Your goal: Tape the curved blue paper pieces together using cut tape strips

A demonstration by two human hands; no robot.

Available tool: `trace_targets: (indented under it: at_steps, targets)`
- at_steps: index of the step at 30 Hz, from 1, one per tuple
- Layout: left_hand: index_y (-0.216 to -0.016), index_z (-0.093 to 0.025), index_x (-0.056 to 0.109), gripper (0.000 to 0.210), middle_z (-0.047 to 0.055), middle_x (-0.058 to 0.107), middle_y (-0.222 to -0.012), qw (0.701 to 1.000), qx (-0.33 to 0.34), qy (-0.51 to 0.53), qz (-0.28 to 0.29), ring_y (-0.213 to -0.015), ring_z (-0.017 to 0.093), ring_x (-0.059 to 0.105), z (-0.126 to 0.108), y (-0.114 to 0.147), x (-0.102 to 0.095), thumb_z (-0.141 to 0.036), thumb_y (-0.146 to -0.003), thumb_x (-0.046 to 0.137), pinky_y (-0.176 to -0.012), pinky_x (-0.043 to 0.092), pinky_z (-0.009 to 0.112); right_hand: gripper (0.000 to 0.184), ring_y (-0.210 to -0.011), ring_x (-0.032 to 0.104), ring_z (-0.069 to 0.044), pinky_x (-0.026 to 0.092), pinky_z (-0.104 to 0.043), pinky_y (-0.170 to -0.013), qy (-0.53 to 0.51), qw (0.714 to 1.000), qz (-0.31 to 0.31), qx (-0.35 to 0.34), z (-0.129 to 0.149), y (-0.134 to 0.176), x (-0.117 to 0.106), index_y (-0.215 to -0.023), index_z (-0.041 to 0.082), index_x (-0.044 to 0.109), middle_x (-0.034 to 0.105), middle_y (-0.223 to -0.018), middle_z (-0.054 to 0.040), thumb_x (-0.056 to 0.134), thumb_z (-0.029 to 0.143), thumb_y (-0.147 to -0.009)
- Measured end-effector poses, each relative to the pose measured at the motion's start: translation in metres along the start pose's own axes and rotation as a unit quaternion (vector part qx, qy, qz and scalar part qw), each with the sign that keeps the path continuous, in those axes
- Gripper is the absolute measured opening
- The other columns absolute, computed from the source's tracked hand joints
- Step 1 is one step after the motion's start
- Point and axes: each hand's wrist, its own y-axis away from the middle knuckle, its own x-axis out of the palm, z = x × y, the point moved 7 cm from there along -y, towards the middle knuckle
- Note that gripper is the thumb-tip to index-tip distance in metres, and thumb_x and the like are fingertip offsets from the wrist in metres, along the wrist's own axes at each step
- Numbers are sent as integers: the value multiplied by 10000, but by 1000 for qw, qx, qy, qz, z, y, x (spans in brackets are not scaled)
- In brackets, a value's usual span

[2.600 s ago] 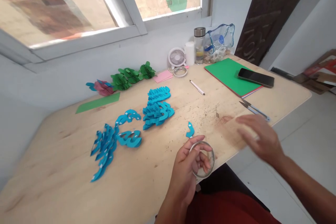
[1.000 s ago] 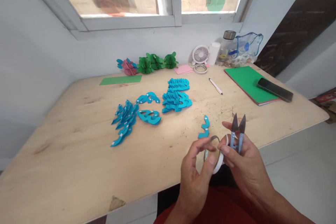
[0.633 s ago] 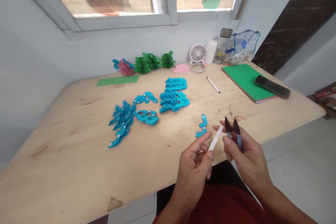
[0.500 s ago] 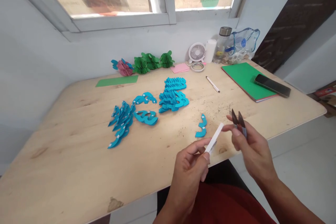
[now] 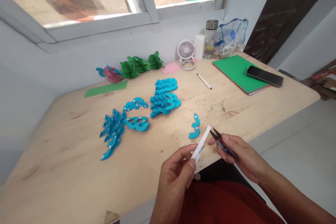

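Between the thumb and fingers of my left hand [image 5: 177,169] is a narrow white strip [image 5: 201,143], tilted up and to the right. My right hand [image 5: 236,150] grips small dark thread snips [image 5: 223,143], whose blades are parted and point at the strip's upper end. Whether the blades touch the strip I cannot tell. Just beyond the strip lies a wavy blue paper piece [image 5: 194,126] with white patches on it. More blue cut-paper pieces with white patches [image 5: 114,133] lie to the left, and folded blue paper stacks [image 5: 165,103] sit in the middle of the table.
Along the wall stand green paper shapes [image 5: 139,64], a pink one [image 5: 112,74], a small fan [image 5: 186,49], a tape roll [image 5: 187,64] and a glass bottle [image 5: 210,40]. A pen [image 5: 204,81], green sheets [image 5: 236,71] and a phone [image 5: 264,76] lie to the right.
My right hand has turned the snips and brought their blades close to the strip's tip. My left hand still holds the strip. The view has shifted to the right.
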Motion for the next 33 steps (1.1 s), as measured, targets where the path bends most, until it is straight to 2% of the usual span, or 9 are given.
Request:
trace_targets:
  at_steps: [5, 13, 17, 20, 24, 26, 29, 31, 33]
  targets:
    - [-1042, -194, 714, 309, 27, 601, -708, 1000, -2, -18, 14, -612, 125, 520, -3, 3, 8, -288, -754, 651, -565, 422, 227, 364, -500, 228, -94, 149, -278, -510, -5, 1000, 6, -14, 3, -2, 1, -888, 172, 641, 371, -538, 56, 452, 481, -921]
    - [-998, -211, 733, 268, -9, 569, -611, 999, 15, -45, 6, -540, 93, 486, -6, 1, 8, -269, -749, 655, -568, 427, 210, 357, -491, 180, -86, 105, -274, -481, 10, 1000, -9, -24, 3, -3, 0, -824, 168, 624, 353, -548, 60, 473, 479, -913]
    - [-983, -205, 740, 259, -7, 575, -606, 999, 17, -46, 7, -520, 85, 470, -8, 1, 8, -262, -745, 655, -551, 421, 204, 410, -486, 188, -81, 121, -264, -471, 40, 998, -22, -35, 7, -3, -1, -682, 165, 571, 316, -530, 66, 471, 489, -912]
    - [-975, -199, 741, 258, 2, 591, -625, 999, 17, -38, 10, -551, 96, 499, -8, 2, 8, -280, -741, 667, -557, 428, 205, 415, -487, 230, -74, 165, -245, -473, 54, 997, -41, -45, 10, -1, -2, -658, 164, 554, 315, -534, 68, 490, 495, -901]
    - [-953, -190, 742, 266, -12, 553, -572, 999, 7, -33, 0, -518, 91, 469, -5, 1, 6, -340, -741, 686, -514, 411, 194, 351, -474, 321, -73, 242, -220, -469, 67, 995, -68, -32, 9, 2, -3, -798, 168, 633, 375, -534, 65, 534, 497, -871]
    - [-906, -183, 749, 253, -30, 504, -515, 999, 7, -42, -2, -472, 77, 408, -4, 0, 5, -357, -729, 701, -471, 378, 184, 347, -494, 399, -88, 300, -220, -484, 100, 991, -79, -36, 11, 3, -4, -861, 171, 663, 455, -554, 48, 528, 491, -872]
    - [-847, -172, 753, 228, -40, 470, -487, 998, 16, -57, -25, -449, 66, 349, -6, -1, 2, -353, -712, 721, -430, 321, 174, 326, -670, 535, -134, 402, -242, -615, 170, 979, -77, -83, 19, 4, -4, -913, 188, 680, 613, -746, -3, 509, 465, -889]
    - [-827, -170, 751, 215, -43, 456, -484, 997, 21, -54, -52, -453, 65, 339, -7, 0, -2, -346, -705, 729, -422, 292, 171, 322, -776, 560, -160, 421, -259, -690, 202, 971, -69, -104, 22, 5, -5, -943, 199, 676, 646, -867, -18, 494, 460, -899]
    - [-814, -171, 748, 208, -51, 427, -474, 996, 29, -39, -77, -458, 66, 332, -8, 1, -6, -347, -705, 730, -430, 286, 170, 330, -801, 563, -172, 424, -271, -702, 226, 965, -71, -111, 23, 5, -8, -942, 199, 671, 651, -892, -25, 486, 469, -901]
